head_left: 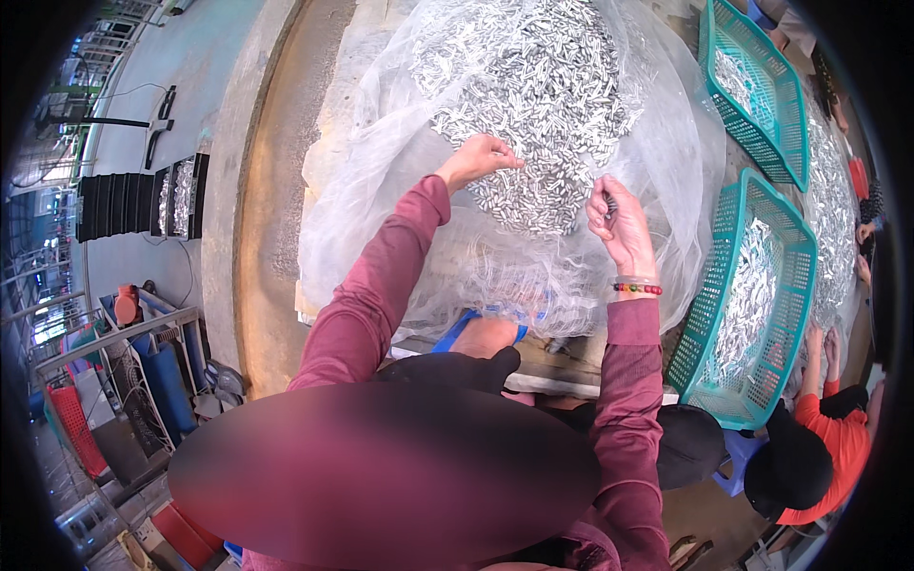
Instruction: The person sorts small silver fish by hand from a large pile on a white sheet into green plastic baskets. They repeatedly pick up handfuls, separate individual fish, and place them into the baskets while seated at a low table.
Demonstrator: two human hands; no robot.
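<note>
A pale mesh net [371,205] spreads across the upper centre of the frame, bearing a broad heap of what look like small silvery fish [543,81]; with so much lying loose, the handwork appears far from complete; at right, a lower teal basket [731,406] and an upper teal basket [752,143] hold similar silvery pieces, perhaps a finished portion, with bare wall showing above their contents; at centre, the left hand [479,160] is over the heap's lower-left edge, thumb and fingertips drawn close, whether pinching anything cannot be told; right of centre, the right hand [619,224] is by the heap's lower-right edge, fingers curled toward the palm, seemingly around something small and dark, too slight to confirm; a beaded bracelet [636,287] rings the right wrist
</note>
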